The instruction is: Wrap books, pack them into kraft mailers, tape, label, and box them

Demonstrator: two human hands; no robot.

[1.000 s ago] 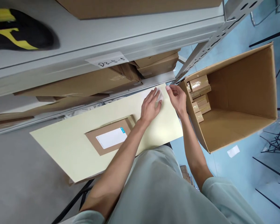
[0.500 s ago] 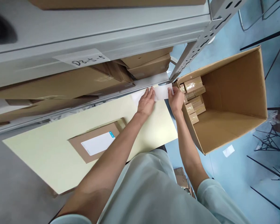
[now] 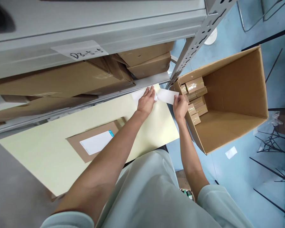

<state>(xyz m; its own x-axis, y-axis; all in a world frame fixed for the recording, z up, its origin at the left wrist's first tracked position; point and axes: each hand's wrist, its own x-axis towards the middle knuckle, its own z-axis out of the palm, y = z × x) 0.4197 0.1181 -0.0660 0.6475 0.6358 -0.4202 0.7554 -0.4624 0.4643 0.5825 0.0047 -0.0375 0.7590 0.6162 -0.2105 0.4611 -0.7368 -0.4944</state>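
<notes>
My left hand (image 3: 146,102) lies on white paper at the far edge of the pale yellow tabletop (image 3: 45,136), fingers extended over it. To its right, my right hand (image 3: 180,107) pinches the right end of a white paper strip (image 3: 166,95). The strip runs between both hands, and a crease or fold shows beside my left fingertips. A flat brown package (image 3: 76,144) with a white label (image 3: 96,142) rests on the tabletop, partly behind my left forearm.
A large open carton (image 3: 235,91) stands at the right with several small taped boxes (image 3: 194,85) inside. A grey metal shelf (image 3: 133,28) with brown boxes (image 3: 80,77) runs along the far side. Black metal legs stand on the blue floor at the far right.
The right end of the strip has shifted slightly toward me with my right hand, and the strip now slants. My left hand stays on the paper. The whole view has shifted a little.
</notes>
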